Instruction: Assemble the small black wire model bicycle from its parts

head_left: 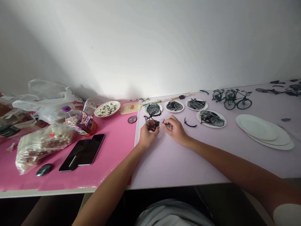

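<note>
My left hand (147, 135) is closed around a dark, partly built model bicycle (151, 121), with one spoked wheel showing above the fingers. In my right hand (175, 128) is a small screwdriver (161, 126), pinched between thumb and fingertips. Its thin metal shaft points left and its tip meets the model near my left fingers; exact contact is too small to tell. Left of my hands a loose spoked wheel (132, 119) lies flat on the pink mat. A curved black part (190, 123) rests to the right of my right hand.
Plates of black parts (174, 106) stand behind my hands, near a tape measure (164, 99). Finished model bicycles (238, 99) stand at right, beyond stacked white plates (279, 138). To the left are two phones (90, 150), a bottle (80, 121), a plate of small pieces (107, 109) and bags (47, 106).
</note>
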The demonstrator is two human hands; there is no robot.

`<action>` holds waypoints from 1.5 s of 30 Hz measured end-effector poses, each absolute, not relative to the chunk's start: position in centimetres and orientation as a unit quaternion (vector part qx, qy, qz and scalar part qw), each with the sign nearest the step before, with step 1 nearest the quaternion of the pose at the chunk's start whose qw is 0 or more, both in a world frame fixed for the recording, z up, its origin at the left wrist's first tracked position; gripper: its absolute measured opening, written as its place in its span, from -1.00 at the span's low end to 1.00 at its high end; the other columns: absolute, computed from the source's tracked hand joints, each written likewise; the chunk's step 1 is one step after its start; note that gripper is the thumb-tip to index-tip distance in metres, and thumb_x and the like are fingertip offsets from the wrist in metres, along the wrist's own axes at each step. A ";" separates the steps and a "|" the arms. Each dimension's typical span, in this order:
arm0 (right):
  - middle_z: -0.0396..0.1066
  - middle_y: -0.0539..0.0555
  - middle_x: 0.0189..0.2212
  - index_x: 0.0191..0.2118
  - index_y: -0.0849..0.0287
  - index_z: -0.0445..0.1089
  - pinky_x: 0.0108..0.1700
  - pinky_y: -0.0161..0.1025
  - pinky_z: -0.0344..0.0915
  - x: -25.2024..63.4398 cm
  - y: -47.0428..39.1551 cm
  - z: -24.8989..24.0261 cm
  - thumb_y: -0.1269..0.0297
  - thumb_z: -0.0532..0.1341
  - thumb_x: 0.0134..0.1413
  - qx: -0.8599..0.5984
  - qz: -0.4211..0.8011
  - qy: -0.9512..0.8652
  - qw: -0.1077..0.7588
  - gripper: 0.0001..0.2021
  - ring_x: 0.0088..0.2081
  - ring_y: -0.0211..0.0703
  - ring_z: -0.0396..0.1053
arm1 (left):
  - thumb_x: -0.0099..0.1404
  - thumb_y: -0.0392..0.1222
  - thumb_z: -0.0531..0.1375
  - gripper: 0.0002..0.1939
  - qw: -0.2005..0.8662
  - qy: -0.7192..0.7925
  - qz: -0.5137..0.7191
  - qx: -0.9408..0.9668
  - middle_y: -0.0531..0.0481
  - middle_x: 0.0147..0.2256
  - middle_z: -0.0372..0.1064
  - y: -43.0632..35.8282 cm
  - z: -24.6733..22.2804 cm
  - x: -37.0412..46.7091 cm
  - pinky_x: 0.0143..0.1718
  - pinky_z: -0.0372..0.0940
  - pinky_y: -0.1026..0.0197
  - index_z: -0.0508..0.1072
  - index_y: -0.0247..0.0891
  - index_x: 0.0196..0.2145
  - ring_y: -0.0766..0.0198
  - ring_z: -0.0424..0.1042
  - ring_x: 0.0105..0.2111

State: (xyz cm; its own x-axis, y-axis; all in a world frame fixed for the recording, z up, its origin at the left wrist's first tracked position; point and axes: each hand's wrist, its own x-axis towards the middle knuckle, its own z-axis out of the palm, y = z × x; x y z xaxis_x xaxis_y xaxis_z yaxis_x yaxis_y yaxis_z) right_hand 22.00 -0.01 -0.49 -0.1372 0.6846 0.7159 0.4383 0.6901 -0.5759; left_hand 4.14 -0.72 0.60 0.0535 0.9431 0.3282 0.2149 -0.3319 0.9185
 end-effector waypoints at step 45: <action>0.29 0.03 -0.48 -0.43 0.07 0.15 -0.40 -0.22 0.16 22.5 0.4 -1.3 0.15 0.07 0.41 -0.450 0.056 -0.798 0.397 -0.68 -0.46 -0.13 0.25 | 0.13 -0.24 0.30 -0.72 0.323 0.497 0.493 0.637 0.09 -0.44 0.40 0.0 -0.2 4.0 -0.35 0.25 0.27 0.42 -0.25 -0.18 0.33 0.37 -0.45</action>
State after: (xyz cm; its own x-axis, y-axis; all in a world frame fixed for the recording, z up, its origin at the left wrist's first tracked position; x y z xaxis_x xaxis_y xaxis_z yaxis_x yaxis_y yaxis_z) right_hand 22.52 0.39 -1.30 -0.2796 0.7624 0.5836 0.6729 0.5892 -0.4473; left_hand 3.97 0.01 -0.17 0.0207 0.9512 0.3078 0.3147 -0.2985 0.9011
